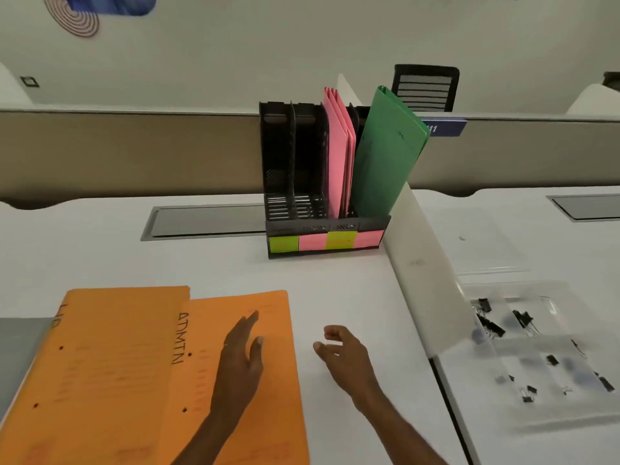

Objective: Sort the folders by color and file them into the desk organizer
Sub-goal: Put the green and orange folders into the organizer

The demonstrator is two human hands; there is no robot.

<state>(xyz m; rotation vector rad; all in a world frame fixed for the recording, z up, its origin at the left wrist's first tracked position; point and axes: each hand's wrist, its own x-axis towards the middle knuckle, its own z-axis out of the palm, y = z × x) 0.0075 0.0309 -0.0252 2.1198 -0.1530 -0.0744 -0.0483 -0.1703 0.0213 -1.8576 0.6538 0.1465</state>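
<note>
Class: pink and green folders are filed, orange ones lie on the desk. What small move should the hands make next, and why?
Probably grip the right orange folder at its right edge: the left hand lies open over it, the right hand hovers empty beside that edge, and the organizer has two left slots empty.

An open-plan office: white desks (335, 290) parted by a low beige partition (134, 149), a black mesh office chair (425, 87) beyond, a blue numbered desk tag (443, 128), a desk organizer (369, 224), binder clips (493, 325).
</note>
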